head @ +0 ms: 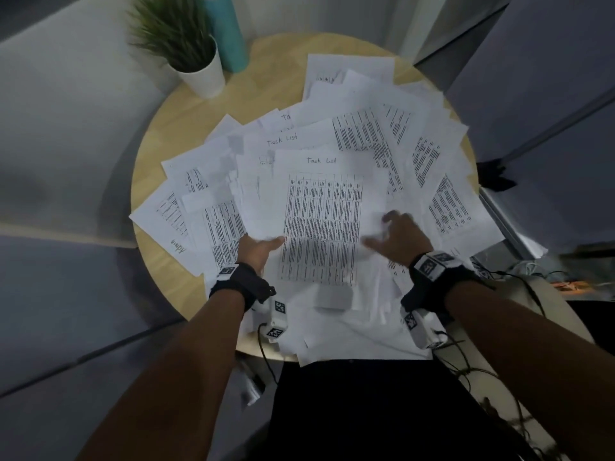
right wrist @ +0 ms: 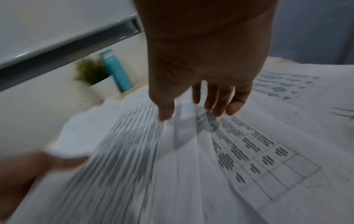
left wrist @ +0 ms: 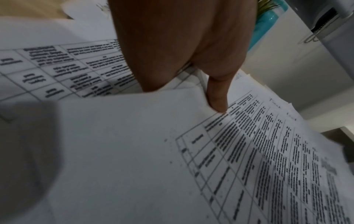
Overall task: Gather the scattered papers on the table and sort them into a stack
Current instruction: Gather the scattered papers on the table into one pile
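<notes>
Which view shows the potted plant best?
The head view: the potted plant stands sharp and nearly whole at the far edge of the table, white pot included. The right wrist view shows it small and blurred beside the teal bottle. The left wrist view catches only leaf tips behind the left hand, which pinches papers.

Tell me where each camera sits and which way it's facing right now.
Head: worn on the head, looking down at the round table of papers; both forearms, left hand and right hand show.
Left wrist: looks along the left palm; thumb on the Task List sheet, teal bottle beyond.
Right wrist: looks along the right hand's spread fingers over papers.
Shared: all three show that sheet and bottle.
</notes>
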`<act>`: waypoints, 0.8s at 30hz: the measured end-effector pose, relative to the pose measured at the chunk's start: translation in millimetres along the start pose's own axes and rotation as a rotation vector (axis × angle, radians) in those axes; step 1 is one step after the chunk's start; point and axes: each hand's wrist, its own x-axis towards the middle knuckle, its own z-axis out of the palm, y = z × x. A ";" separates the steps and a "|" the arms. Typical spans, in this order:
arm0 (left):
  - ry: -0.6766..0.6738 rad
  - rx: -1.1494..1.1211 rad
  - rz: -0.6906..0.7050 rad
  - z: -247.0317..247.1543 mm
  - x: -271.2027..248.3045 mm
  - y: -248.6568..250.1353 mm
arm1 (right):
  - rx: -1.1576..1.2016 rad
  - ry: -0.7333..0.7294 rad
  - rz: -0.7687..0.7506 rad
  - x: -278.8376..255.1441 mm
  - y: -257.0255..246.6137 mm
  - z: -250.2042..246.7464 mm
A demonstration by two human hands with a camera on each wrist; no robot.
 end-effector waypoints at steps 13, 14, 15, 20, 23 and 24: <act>-0.113 0.037 -0.028 -4.1 1.1 11.6 | 0.489 -0.013 -0.087 31.1 -27.7 -5.5; -0.089 0.038 -0.012 -6.0 2.0 12.8 | 0.513 0.097 -0.053 31.5 -20.7 -8.5; -0.065 0.042 0.002 -8.2 2.6 12.7 | 0.498 0.200 0.009 31.3 -12.4 -13.8; -0.005 0.071 0.015 -11.8 7.5 13.8 | 0.203 0.166 0.354 26.9 32.2 -31.2; -0.009 0.089 -0.022 -11.8 13.4 12.7 | 0.204 0.078 0.332 17.1 41.2 -29.2; 0.000 0.096 -0.033 -12.8 14.4 12.5 | 0.217 0.069 0.332 13.8 43.7 -26.9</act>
